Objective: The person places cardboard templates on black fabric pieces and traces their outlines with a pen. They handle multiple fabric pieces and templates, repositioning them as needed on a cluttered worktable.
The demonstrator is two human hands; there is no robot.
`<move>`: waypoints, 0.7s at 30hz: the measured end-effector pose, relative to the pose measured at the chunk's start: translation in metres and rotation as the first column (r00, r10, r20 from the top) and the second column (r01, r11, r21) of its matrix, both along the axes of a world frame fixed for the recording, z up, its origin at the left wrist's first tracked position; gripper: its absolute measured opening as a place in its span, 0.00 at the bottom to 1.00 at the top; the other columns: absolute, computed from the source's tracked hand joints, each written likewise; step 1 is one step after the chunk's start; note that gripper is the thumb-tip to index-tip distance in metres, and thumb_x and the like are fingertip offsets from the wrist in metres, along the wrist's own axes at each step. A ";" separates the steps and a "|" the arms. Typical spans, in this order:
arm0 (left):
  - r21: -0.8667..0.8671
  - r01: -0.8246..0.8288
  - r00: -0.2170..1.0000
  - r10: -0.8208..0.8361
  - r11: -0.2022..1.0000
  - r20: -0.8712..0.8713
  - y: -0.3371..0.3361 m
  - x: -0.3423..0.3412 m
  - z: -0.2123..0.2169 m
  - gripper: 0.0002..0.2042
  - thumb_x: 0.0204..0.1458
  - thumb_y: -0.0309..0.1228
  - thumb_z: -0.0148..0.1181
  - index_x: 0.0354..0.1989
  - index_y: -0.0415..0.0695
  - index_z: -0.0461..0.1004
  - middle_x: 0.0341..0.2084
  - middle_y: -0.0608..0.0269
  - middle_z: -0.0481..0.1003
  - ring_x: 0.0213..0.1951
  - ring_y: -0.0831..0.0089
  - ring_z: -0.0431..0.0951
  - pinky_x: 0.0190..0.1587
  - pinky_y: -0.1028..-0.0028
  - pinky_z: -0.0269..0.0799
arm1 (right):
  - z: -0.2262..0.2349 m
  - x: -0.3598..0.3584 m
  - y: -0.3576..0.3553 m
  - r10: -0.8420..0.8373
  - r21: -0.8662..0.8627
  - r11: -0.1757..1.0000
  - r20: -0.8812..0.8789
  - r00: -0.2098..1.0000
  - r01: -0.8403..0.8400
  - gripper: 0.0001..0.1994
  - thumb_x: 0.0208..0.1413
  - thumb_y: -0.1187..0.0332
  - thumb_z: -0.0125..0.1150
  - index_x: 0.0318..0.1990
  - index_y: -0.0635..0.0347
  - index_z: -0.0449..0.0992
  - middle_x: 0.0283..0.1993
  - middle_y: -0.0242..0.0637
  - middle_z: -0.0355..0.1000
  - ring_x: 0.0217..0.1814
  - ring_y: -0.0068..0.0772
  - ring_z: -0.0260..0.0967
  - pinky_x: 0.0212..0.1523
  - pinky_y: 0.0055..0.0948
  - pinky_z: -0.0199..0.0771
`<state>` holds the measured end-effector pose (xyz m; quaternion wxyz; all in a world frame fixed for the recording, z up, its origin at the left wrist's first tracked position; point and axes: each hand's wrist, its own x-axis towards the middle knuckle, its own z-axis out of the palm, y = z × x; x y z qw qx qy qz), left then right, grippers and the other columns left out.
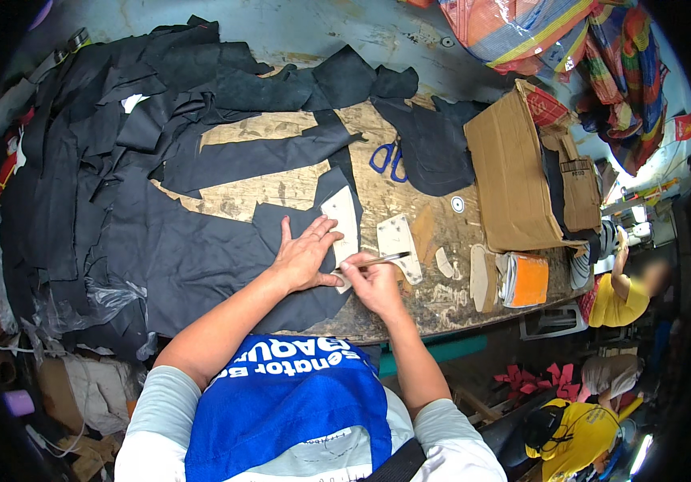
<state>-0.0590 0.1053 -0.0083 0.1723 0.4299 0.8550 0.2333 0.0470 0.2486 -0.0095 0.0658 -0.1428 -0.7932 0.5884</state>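
My left hand lies flat with fingers spread, pressing a long cream pattern piece onto black leather-like sheet material. My right hand is closed round a slim pen-like tool, its back end pointing right. The tip is by the pattern piece's edge, too small to make out clearly. Just to the right lies a second cream pattern piece with dark marks. A small curved cream piece rests beyond it.
Blue-handled scissors lie partly under black material. A cardboard box stands at the right, with an orange-covered pad before it. Black scraps heap at the far left. People in yellow shirts are at right.
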 end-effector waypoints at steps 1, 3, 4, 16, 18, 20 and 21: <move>0.003 -0.001 1.000 0.001 1.000 -0.008 0.000 0.000 -0.002 0.41 0.31 0.51 0.71 0.58 0.52 0.62 0.63 0.62 0.55 0.68 0.65 0.48 0.59 0.31 0.34 | -0.001 -0.002 -0.005 0.020 0.072 0.997 -0.007 1.000 -0.020 0.07 0.51 0.70 0.62 0.30 0.66 0.76 0.26 0.42 0.75 0.25 0.29 0.73 0.26 0.27 0.71; 0.007 -0.004 1.000 0.004 1.000 -0.024 0.000 -0.001 -0.004 0.42 0.31 0.51 0.71 0.58 0.52 0.62 0.63 0.63 0.55 0.68 0.65 0.48 0.59 0.31 0.34 | 0.001 -0.001 -0.008 0.083 0.229 0.972 -0.103 0.991 -0.058 0.07 0.50 0.70 0.63 0.29 0.67 0.77 0.25 0.43 0.75 0.24 0.31 0.73 0.26 0.28 0.71; 0.004 -0.005 0.999 0.005 1.000 -0.031 0.000 -0.001 -0.005 0.42 0.31 0.52 0.71 0.58 0.52 0.62 0.63 0.63 0.55 0.68 0.65 0.48 0.59 0.31 0.34 | 0.002 -0.002 -0.007 0.082 0.244 0.968 -0.053 0.995 -0.067 0.07 0.50 0.71 0.63 0.29 0.67 0.77 0.25 0.43 0.75 0.24 0.33 0.73 0.26 0.28 0.71; -0.175 -0.138 0.990 0.137 0.975 -0.020 0.005 0.017 0.010 0.51 0.35 0.52 0.68 0.67 0.43 0.48 0.68 0.54 0.43 0.69 0.57 0.38 0.57 0.28 0.35 | 0.000 -0.105 0.016 0.124 0.425 0.904 -0.173 0.977 -0.039 0.08 0.48 0.70 0.63 0.28 0.69 0.77 0.25 0.47 0.74 0.24 0.41 0.74 0.25 0.31 0.71; -0.210 -0.071 0.997 0.074 0.975 0.009 0.005 0.016 0.014 0.49 0.37 0.52 0.68 0.67 0.48 0.50 0.68 0.57 0.43 0.69 0.58 0.38 0.56 0.26 0.35 | 0.000 -0.117 0.015 0.105 0.349 0.936 -0.128 0.986 -0.054 0.08 0.48 0.70 0.63 0.28 0.69 0.77 0.24 0.48 0.74 0.23 0.39 0.74 0.25 0.31 0.71; -0.239 -0.045 0.999 0.051 0.970 0.018 0.005 0.014 0.017 0.44 0.38 0.52 0.67 0.66 0.54 0.54 0.68 0.63 0.44 0.70 0.60 0.38 0.55 0.25 0.35 | 0.002 -0.122 0.016 0.095 0.294 0.954 -0.093 0.991 -0.063 0.09 0.48 0.70 0.64 0.26 0.69 0.77 0.21 0.48 0.73 0.20 0.34 0.72 0.23 0.30 0.69; -0.240 -0.046 0.998 0.053 0.970 0.019 0.005 0.014 0.019 0.44 0.38 0.52 0.67 0.65 0.54 0.55 0.68 0.63 0.44 0.70 0.60 0.38 0.55 0.25 0.35 | 0.003 -0.123 0.016 0.097 0.328 0.943 -0.097 0.991 -0.060 0.09 0.48 0.70 0.64 0.26 0.69 0.77 0.21 0.48 0.73 0.20 0.34 0.72 0.23 0.30 0.69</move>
